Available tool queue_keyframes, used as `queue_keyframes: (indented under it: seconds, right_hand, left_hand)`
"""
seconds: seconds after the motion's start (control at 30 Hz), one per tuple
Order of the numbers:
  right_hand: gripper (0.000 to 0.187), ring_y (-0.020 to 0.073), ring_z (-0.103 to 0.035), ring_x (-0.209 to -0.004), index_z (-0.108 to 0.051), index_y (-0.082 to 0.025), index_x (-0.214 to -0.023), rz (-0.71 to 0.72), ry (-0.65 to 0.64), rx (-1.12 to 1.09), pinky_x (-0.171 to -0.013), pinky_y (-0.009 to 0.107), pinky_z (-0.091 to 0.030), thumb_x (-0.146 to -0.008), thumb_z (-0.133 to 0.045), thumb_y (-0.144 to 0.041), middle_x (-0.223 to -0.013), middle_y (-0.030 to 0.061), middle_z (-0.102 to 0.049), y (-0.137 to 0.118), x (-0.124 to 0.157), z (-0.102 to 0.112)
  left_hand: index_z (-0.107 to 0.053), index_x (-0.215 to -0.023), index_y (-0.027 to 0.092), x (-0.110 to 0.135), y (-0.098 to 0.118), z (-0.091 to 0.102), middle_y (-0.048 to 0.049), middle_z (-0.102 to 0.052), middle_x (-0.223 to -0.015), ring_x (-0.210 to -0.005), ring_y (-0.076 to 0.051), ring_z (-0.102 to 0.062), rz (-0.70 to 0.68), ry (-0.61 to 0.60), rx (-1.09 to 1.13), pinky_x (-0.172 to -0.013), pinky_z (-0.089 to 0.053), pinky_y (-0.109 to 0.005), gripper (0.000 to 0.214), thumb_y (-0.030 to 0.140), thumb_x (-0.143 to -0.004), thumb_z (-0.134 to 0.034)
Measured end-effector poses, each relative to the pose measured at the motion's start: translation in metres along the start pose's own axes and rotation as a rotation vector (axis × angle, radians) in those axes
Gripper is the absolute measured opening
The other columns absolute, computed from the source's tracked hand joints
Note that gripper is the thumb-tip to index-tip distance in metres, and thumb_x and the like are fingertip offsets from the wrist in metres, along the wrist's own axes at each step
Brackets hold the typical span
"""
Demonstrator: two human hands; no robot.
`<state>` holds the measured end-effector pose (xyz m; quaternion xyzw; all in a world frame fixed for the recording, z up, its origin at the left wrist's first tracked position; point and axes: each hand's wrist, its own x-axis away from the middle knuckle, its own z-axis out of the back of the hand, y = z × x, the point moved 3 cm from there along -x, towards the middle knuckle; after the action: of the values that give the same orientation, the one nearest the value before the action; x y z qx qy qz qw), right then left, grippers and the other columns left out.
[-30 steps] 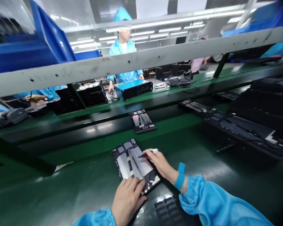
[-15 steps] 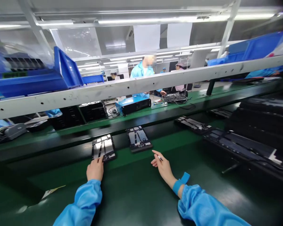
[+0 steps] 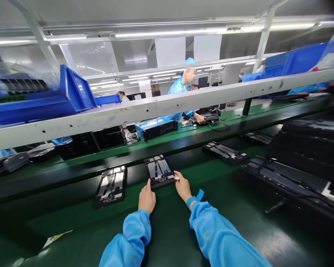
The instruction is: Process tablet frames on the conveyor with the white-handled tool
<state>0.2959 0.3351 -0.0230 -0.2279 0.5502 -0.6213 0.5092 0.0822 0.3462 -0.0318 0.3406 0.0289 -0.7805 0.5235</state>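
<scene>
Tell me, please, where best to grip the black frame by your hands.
Probably by its long outer rim, from your side: the black frame lies flat on the green belt, and the rim is bare while the middle carries silver panels.

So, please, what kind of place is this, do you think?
Probably an electronics assembly factory. A green conveyor belt carries black tablet-like frames, a co-worker wears a blue smock and cap like cleanroom clothing, and blue plastic bins stand above the line.

A black tablet frame (image 3: 158,170) with silver panels; lying flat, slightly angled.
</scene>
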Motion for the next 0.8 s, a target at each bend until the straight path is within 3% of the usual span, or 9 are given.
queue_keyframes:
  seconds: [0.13, 0.23, 0.37, 0.47, 0.53, 0.63, 0.8]
  right_hand:
    - [0.031, 0.0260, -0.066, -0.097, -0.057, -0.018, -0.122, -0.033, 0.062, -0.041, -0.088, 0.047, -0.052, -0.096, -0.051, -0.034, -0.106, 0.0086, -0.070, -0.001, 0.009, 0.009]
    - [0.038, 0.0286, -0.066, -0.106, -0.057, -0.018, -0.124, -0.021, 0.003, -0.098, -0.093, 0.046, -0.050, -0.090, -0.048, -0.034, -0.112, 0.0127, -0.071, -0.001, 0.030, 0.016]
    - [0.046, 0.0270, -0.063, -0.115, -0.061, -0.017, -0.121, 0.013, -0.187, -0.138, -0.096, 0.037, -0.050, -0.078, -0.061, -0.033, -0.123, 0.0135, -0.067, 0.000, 0.086, 0.048]
    - [0.079, 0.0272, -0.060, -0.118, -0.051, -0.021, -0.137, 0.044, -0.499, -0.081, -0.101, 0.036, -0.046, -0.063, -0.077, -0.024, -0.131, 0.0108, -0.062, 0.001, 0.138, 0.081]
    - [0.091, 0.0282, -0.063, -0.112, -0.048, -0.022, -0.141, 0.040, -0.601, 0.011, -0.100, 0.037, -0.046, -0.056, -0.082, -0.021, -0.124, 0.0101, -0.065, 0.003, 0.167, 0.101]
    - [0.079, 0.0293, -0.067, -0.102, -0.056, -0.021, -0.134, 0.037, -0.559, 0.109, -0.093, 0.038, -0.051, -0.060, -0.082, -0.026, -0.108, 0.0091, -0.071, 0.007, 0.194, 0.120]
    - [0.042, 0.0236, -0.070, -0.086, -0.069, -0.026, -0.114, 0.100, -0.438, 0.111, -0.084, 0.035, -0.056, -0.072, -0.074, -0.028, -0.118, 0.0083, -0.071, -0.002, 0.212, 0.128]
  left_hand:
    - [-0.040, -0.141, 0.007, 0.007, -0.004, 0.014, -0.0130, -0.065, -0.104, -0.090, -0.019, -0.065, 0.192, -0.043, 0.135, -0.079, -0.050, -0.031, 0.047, 0.022, -0.098, -0.027]
    - [-0.047, -0.136, 0.005, 0.027, 0.002, 0.027, -0.0114, -0.065, -0.095, -0.085, -0.019, -0.065, 0.281, -0.126, 0.216, -0.076, -0.050, -0.030, 0.050, 0.032, -0.100, -0.027]
    - [-0.053, -0.133, 0.008, 0.086, 0.018, 0.054, -0.0035, -0.061, -0.080, -0.068, -0.016, -0.059, 0.294, -0.301, 0.317, -0.065, -0.050, -0.025, 0.054, 0.039, -0.090, -0.052]
    - [-0.038, -0.147, 0.016, 0.143, 0.027, 0.078, 0.0002, -0.057, -0.084, -0.067, -0.013, -0.054, 0.224, -0.459, 0.358, -0.062, -0.048, -0.023, 0.085, 0.028, -0.071, -0.073]
    - [-0.025, -0.152, 0.022, 0.175, 0.031, 0.092, -0.0002, -0.056, -0.092, -0.073, -0.013, -0.055, 0.160, -0.541, 0.341, -0.068, -0.049, -0.022, 0.100, 0.021, -0.066, -0.076]
    - [-0.023, -0.153, 0.027, 0.204, 0.039, 0.105, 0.0003, -0.055, -0.094, -0.075, -0.013, -0.056, 0.109, -0.579, 0.311, -0.073, -0.050, -0.022, 0.099, 0.017, -0.069, -0.075]
    - [-0.029, -0.150, 0.030, 0.209, 0.065, 0.126, -0.0013, -0.056, -0.099, -0.080, -0.014, -0.059, 0.088, -0.483, 0.339, -0.076, -0.053, -0.024, 0.078, 0.019, -0.083, -0.067]
